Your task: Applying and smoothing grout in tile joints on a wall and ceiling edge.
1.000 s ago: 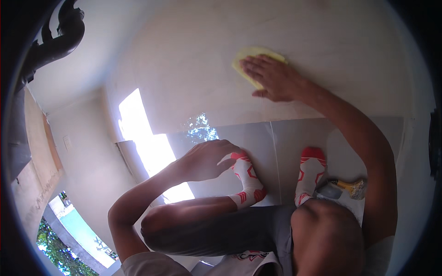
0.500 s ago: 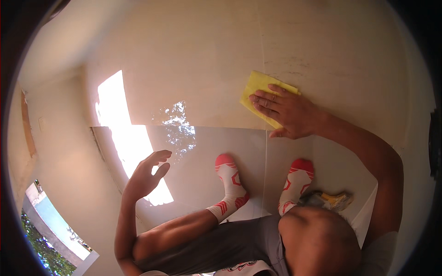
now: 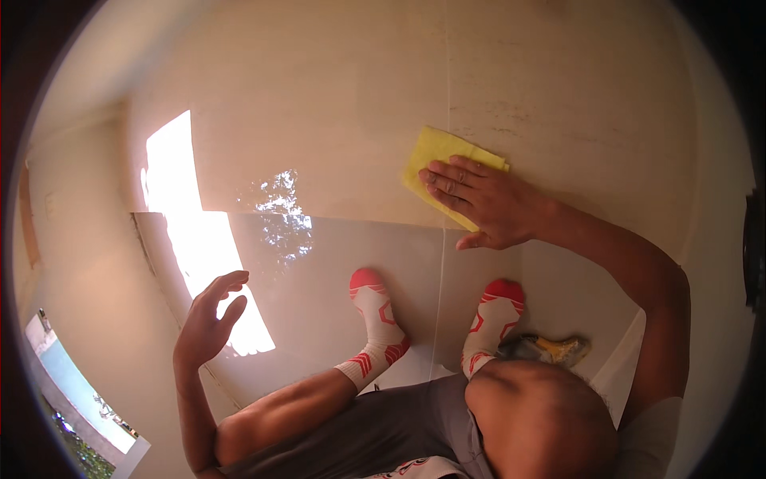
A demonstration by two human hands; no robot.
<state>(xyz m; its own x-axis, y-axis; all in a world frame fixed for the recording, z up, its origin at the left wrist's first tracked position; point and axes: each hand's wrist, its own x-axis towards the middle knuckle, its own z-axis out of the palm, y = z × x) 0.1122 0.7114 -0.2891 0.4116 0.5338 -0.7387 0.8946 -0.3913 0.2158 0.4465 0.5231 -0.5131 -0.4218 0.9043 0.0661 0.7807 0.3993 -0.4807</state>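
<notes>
My right hand [image 3: 487, 199] lies palm down with fingers stretched over a folded yellow cloth [image 3: 431, 152], pressing it on a beige tiled surface [image 3: 558, 80] just above a straight edge. Some dark marks show on that surface right of the cloth. On the left, my left hand [image 3: 209, 319] is raised with curved, parted fingers and nothing in it. My feet in white socks [image 3: 371, 311] with red toes rest on the grey tiles [image 3: 303, 303] below the edge.
A tool with a yellow handle [image 3: 558, 347] lies beside my right foot, partly hidden by my knee. A pale wall [image 3: 80, 263] stands at the left, with an opening to outdoors [image 3: 72, 391] at lower left. Bright reflections lie on the tiles.
My right hand and the cloth have moved down toward the surface's edge. My left hand has moved left, away from my left foot. The view has shifted, and dark pipes at upper left have left it.
</notes>
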